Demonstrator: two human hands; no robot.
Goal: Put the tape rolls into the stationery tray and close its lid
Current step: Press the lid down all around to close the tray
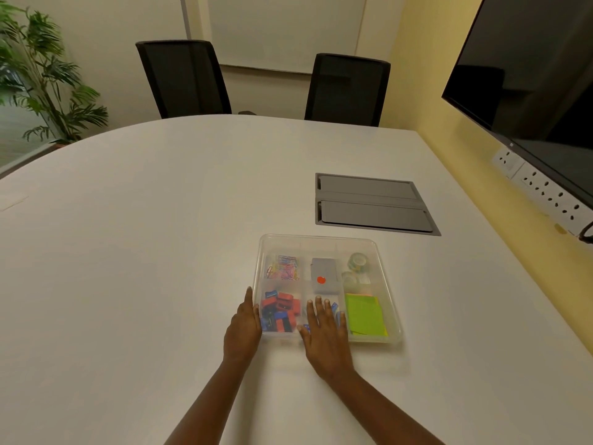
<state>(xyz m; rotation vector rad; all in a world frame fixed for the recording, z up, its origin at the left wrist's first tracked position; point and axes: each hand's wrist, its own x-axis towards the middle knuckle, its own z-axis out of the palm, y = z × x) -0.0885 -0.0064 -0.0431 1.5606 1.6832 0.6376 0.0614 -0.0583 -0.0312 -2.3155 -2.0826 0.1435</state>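
Note:
The clear plastic stationery tray [388, 284] lies on the white table, with its translucent lid [321, 242] on top. Two tape rolls [357, 261] sit in its far right compartment, seen through the lid. My left hand [243, 329] rests flat against the tray's near left side. My right hand [325, 335] lies palm down on the lid over the near middle compartment, fingers spread. Neither hand holds anything.
Inside the tray are coloured paper clips [284, 267], red and blue sharpeners [279, 311], a grey box with a red dot [324, 274] and green sticky notes [365, 314]. A grey cable hatch [372, 203] lies beyond it. Two black chairs [183, 78] stand behind the table.

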